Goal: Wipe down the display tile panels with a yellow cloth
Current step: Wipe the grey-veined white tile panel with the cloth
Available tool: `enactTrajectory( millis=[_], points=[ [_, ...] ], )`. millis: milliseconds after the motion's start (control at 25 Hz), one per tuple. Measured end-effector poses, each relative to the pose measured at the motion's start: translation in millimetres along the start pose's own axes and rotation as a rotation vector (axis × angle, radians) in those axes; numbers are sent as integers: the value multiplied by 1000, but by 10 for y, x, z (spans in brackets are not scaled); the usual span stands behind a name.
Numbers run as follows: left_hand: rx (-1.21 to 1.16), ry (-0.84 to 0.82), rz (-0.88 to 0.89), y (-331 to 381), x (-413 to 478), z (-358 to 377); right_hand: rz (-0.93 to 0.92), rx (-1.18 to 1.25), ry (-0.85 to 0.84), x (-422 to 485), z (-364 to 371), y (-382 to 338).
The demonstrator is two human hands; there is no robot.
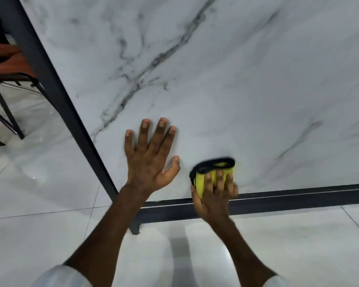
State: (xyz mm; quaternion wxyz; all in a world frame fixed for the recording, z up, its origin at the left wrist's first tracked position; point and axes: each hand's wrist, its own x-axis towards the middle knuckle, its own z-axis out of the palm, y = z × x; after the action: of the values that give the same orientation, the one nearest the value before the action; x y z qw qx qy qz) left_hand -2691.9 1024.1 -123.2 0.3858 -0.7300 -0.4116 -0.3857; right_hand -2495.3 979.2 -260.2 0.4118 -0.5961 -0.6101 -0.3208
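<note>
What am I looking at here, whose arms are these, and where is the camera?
No machine here: these are a person's two bare arms, seen from one wide-angle camera worn on the head, looking forward and down. In front stands a white marble-look tile panel with grey veins, set in a dark metal frame on a glossy pale tiled floor. The left hand lies flat on the panel, fingers spread. The right hand holds a folded yellow cloth with black edging against the panel's lower part, just above the frame's bottom bar. At far left is part of a brown-seated chair with black legs.
</note>
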Motion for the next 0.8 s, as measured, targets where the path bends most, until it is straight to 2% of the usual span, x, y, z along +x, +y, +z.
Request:
enactTrajectory(
  millis=[80,160,320,400,520,640,720,800],
  points=[
    [35,13,11,-13,-6,30,35,54,-66,-147,31,33],
    [34,-5,-6,6,-4,-13,18,183,-79,223,-148,-53],
    [52,-38,-13,30,43,-38,-75,232,67,1475,-693,52],
    [32,-59,-43,71,72,-79,-31,222,155,1623,-746,327],
    [-84,-23,-110,335,350,-298,51,123,219,1000,-379,644],
    [-170,143,-65,590,1138,-421,16,62,89,208,-37,769],
    [-78,160,-61,674,1504,-328,-30,74,23,-20,37,828],
    [61,145,-92,705,1551,-225,10,158,6,60,-56,776]
  ],
)
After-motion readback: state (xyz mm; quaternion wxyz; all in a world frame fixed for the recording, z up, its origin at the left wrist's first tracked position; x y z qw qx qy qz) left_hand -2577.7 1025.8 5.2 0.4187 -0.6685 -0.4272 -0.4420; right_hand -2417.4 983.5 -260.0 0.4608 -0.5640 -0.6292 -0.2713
